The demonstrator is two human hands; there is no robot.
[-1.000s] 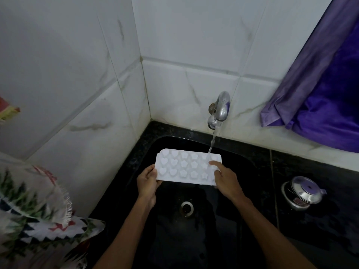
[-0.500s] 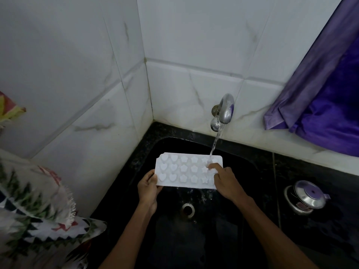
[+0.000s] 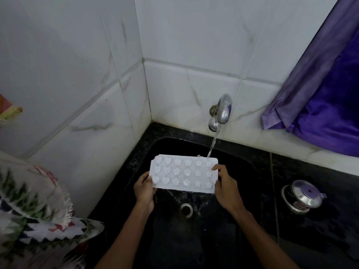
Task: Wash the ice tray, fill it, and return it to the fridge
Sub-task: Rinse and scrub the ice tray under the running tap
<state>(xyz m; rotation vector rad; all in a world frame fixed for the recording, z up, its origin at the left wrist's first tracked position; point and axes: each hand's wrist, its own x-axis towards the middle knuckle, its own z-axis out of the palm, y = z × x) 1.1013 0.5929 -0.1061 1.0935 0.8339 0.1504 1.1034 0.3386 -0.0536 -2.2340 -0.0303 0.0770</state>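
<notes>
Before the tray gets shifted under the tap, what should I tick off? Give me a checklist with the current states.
1. Left hand grips the ice tray at its left end: ok.
2. Right hand pinches the tray's right end: ok.
3. Water stream from the tap lands on the tray's far right corner: ok.
4. Tray is held above the sink, so runoff falls inside: ok.
5. Drain is uncovered: ok.
6. Cells rinsed clean or holding water: cannot tell.
</notes>
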